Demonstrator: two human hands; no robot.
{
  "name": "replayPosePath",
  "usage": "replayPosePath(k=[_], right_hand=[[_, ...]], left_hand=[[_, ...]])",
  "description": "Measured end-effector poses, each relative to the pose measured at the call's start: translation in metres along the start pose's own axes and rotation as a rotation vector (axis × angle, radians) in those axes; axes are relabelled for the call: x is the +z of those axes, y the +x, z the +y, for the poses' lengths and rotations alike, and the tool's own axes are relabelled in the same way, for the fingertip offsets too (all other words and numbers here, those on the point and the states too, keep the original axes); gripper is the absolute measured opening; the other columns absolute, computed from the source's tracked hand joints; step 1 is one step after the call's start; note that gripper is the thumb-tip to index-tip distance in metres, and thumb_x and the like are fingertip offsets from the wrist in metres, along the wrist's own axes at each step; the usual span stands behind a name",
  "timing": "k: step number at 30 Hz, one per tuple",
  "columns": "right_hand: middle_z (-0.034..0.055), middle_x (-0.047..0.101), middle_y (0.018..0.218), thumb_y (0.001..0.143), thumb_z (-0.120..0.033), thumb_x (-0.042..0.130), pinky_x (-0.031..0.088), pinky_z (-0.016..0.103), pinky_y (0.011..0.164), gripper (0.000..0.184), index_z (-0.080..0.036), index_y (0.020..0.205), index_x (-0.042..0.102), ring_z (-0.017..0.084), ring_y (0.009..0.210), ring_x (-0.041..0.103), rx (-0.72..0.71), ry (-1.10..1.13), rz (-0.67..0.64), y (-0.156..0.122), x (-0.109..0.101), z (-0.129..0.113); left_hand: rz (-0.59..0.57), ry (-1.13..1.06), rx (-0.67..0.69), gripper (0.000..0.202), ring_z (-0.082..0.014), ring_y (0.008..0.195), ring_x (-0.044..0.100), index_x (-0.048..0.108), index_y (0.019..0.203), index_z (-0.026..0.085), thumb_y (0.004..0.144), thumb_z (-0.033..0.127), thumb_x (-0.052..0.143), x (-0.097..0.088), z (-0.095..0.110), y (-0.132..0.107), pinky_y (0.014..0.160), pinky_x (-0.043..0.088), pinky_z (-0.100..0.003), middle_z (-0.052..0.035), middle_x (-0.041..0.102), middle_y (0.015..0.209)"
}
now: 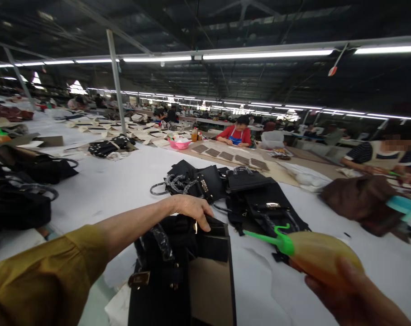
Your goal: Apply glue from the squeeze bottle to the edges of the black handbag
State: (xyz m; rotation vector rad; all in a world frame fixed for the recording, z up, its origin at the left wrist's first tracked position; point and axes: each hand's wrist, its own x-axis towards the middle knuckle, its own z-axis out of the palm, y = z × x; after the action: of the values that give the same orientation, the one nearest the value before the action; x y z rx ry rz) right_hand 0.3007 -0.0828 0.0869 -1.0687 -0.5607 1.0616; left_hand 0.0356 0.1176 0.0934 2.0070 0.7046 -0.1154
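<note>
My left hand [193,209] reaches across to the far edge of a black handbag [158,290], its fingers closed over that edge and partly hidden. The bag lies in front of me with a brown inner panel [210,290] exposed, a gold plate on its front and plastic-wrapped handles. In my right hand [348,290] is a squeeze bottle [324,256] of amber liquid, tipped on its side. Its green nozzle points left, toward the bag and apart from it.
More black handbags [263,194] are heaped just beyond, and others [18,203] lie at the left. A brown bag piece [360,201] is at the right. Across the white table [100,190], a person in red [237,133] sits near flat panels; another person [378,156] works at the right.
</note>
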Motion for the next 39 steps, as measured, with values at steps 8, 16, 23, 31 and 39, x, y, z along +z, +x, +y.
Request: replayPosePath(k=[8, 16, 23, 31, 39], right_hand=[[0.007, 0.066, 0.093, 0.059, -0.035, 0.087, 0.052, 0.023, 0.055, 0.067, -0.02, 0.116, 0.054, 0.022, 0.073, 0.059, -0.207, -0.322, -0.072, 0.0, 0.011, -0.006], [0.0025, 0.064, 0.094, 0.061, -0.037, 0.086, 0.051, 0.019, 0.06, 0.065, -0.024, 0.116, 0.054, 0.02, 0.077, 0.058, -0.333, -0.523, -0.084, 0.01, 0.016, -0.008], [-0.001, 0.061, 0.103, 0.07, -0.039, 0.078, 0.049, 0.019, 0.067, 0.053, -0.03, 0.116, 0.053, 0.021, 0.087, 0.055, -0.364, -0.605, -0.16, 0.015, 0.015, -0.007], [-0.0023, 0.06, 0.108, 0.075, -0.046, 0.075, 0.047, 0.018, 0.075, 0.051, -0.032, 0.118, 0.053, 0.02, 0.092, 0.055, -0.47, -0.793, -0.205, 0.012, 0.015, -0.009], [-0.0038, 0.059, 0.107, 0.074, -0.041, 0.075, 0.048, 0.012, 0.07, 0.045, -0.032, 0.114, 0.054, 0.017, 0.089, 0.055, -0.463, -0.753, -0.193, 0.007, 0.02, -0.009]], left_hand=[[-0.045, -0.011, -0.006, 0.028, -0.0197, 0.073, 0.061, 0.074, 0.088, 0.02, 0.064, 0.032, 0.066, 0.0, -0.003, 0.004, 0.062, 0.046, -0.023, 0.0, 0.07, 0.078], [-0.074, -0.002, -0.03, 0.03, -0.0193, 0.075, 0.06, 0.074, 0.085, 0.02, 0.059, 0.034, 0.07, 0.001, -0.001, 0.01, 0.067, 0.048, -0.024, 0.0013, 0.07, 0.078], [-0.145, -0.012, -0.048, 0.035, -0.0165, 0.068, 0.058, 0.072, 0.086, 0.018, 0.057, 0.037, 0.071, 0.001, -0.001, 0.014, 0.064, 0.048, -0.024, 0.0021, 0.067, 0.073], [-0.168, -0.006, -0.016, 0.034, -0.0171, 0.071, 0.058, 0.071, 0.086, 0.018, 0.058, 0.036, 0.07, 0.001, -0.006, 0.019, 0.067, 0.048, -0.025, 0.0022, 0.067, 0.074], [-0.161, -0.019, 0.004, 0.029, -0.0166, 0.07, 0.058, 0.071, 0.082, 0.018, 0.058, 0.035, 0.071, 0.001, -0.005, 0.018, 0.064, 0.049, -0.024, 0.0023, 0.066, 0.073]])
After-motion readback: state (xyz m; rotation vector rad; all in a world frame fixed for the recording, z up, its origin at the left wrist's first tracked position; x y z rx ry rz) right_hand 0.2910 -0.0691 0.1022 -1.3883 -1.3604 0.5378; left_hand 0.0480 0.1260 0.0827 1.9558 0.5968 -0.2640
